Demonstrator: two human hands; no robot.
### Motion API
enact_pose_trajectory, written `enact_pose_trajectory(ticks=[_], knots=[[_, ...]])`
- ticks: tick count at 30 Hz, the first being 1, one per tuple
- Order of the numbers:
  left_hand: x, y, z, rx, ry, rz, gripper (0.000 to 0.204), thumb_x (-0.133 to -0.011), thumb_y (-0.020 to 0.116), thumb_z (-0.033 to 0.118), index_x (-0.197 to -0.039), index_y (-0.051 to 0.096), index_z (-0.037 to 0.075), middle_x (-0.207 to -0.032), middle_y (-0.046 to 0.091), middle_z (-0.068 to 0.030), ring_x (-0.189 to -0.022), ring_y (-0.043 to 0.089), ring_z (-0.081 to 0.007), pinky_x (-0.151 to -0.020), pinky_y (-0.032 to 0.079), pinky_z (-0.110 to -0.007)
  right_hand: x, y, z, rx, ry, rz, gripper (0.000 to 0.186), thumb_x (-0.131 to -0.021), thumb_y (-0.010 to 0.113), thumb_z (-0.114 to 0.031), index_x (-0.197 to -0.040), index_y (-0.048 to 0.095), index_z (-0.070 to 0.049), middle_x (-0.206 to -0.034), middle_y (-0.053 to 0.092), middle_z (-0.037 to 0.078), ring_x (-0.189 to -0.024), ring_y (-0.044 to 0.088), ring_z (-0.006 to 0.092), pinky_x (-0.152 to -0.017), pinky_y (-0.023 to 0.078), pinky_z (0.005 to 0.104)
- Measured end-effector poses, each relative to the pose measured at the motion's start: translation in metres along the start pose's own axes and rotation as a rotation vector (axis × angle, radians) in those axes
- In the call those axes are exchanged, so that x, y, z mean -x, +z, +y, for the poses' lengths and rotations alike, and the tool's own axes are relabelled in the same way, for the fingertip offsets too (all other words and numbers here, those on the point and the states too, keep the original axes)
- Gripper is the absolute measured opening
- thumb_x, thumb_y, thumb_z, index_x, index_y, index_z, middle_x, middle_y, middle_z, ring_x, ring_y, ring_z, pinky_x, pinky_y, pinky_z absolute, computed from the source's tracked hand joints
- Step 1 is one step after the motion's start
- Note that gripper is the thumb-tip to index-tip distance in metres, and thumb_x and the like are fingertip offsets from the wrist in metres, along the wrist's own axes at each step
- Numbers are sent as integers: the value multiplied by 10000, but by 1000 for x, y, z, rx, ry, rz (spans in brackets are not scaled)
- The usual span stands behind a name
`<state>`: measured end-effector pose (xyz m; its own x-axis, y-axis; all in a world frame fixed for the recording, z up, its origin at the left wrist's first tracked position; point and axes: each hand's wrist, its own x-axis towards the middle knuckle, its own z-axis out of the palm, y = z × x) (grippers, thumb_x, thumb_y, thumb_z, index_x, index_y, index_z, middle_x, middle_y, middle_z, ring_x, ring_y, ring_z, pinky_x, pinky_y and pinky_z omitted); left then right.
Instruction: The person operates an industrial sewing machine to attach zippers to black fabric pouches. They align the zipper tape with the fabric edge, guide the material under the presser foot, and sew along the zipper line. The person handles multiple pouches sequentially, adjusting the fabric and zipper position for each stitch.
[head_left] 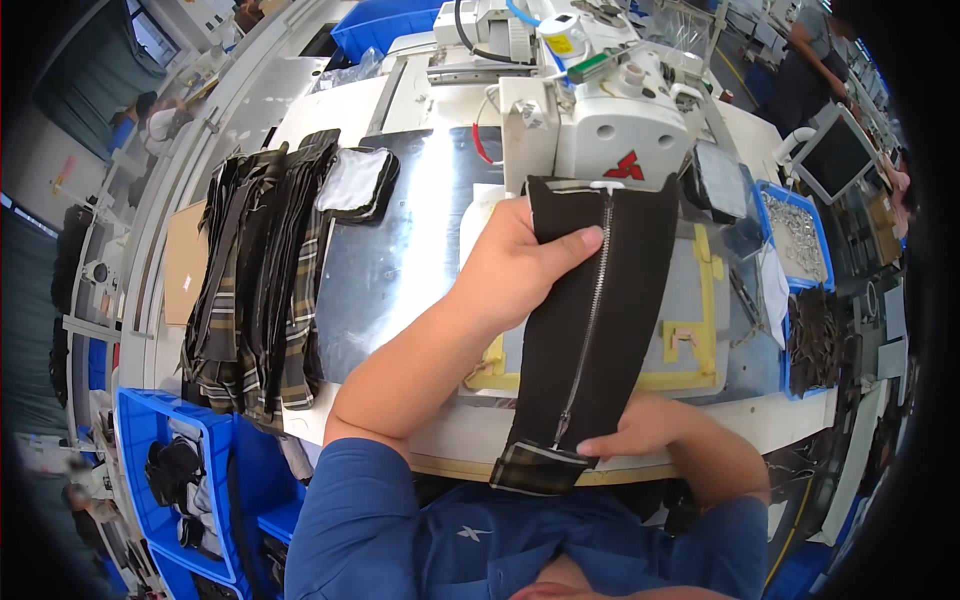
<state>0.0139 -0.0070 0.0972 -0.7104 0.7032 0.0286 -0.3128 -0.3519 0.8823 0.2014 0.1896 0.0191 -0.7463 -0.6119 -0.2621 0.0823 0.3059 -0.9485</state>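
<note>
A long dark fabric strip (pixel 630 280) with a silver zipper down its middle is held lengthwise over the worktable, a plaid band folded at its lower end. My left hand (pixel 530 250) grips its upper left edge, thumb on the front beside the zipper. My right hand (pixel 630 430) holds the lower end, thumb near the zipper pull and fingers mostly hidden behind. Beyond the strip stands a white sewing machine (pixel 625 120). Beneath it lies a plate (pixel 685 360) edged with yellow tape.
Plaid fabric stacks (pixel 255 280) and white-topped pads (pixel 350 185) lie left. Blue bins (pixel 225 470) sit lower left. At right are a tray of metal pieces (pixel 800 235), a bin of dark pieces (pixel 812 340) and a monitor (pixel 835 150). Co-workers (pixel 800 70) work beyond the table.
</note>
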Motion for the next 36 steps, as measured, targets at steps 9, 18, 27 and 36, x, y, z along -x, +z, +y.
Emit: enact_pose_trajectory(ticks=[9, 18, 27, 36], knots=[[6, 14, -3, -490, -111, -136, 388, -894, 852, -17, -1263, 734, -15, -1117, 797, -73, -1039, 721, -135, -943, 584, -329, 0, -100, -73, -188, -209, 565, 773, -885, 884, -419, -1453, 600, 22, -1389, 679, 136, -1215, 669, 207, -1036, 545, 364], [16, 21, -32, -528, -43, -320, 362, -895, 873, 40, -1236, 756, 0, -1032, 816, -69, -963, 715, -109, -867, 577, -318, 4, -102, -70, -542, -305, 551, 724, -799, 905, -223, -1397, 613, 63, -1267, 733, 130, -1128, 705, 197, -962, 568, 359], [22, 27, -35, -701, 262, -301, 265, -863, 907, 217, -910, 754, 6, -763, 719, -191, -697, 719, -357, -658, 552, -389, 5, -104, -69, -373, -179, 581, 548, -748, 912, -107, -1244, 724, 32, -1141, 777, 87, -1045, 716, 167, -941, 568, 328], [30, 25, -36, -1010, 564, -291, 350, -817, 929, 123, -1127, 793, 35, -1032, 788, -148, -884, 776, -332, -773, 596, -372, -3, -93, -67, -343, -255, 524, 445, -807, 904, -79, -1213, 747, 11, -1114, 781, 74, -1017, 717, 150, -904, 571, 320]])
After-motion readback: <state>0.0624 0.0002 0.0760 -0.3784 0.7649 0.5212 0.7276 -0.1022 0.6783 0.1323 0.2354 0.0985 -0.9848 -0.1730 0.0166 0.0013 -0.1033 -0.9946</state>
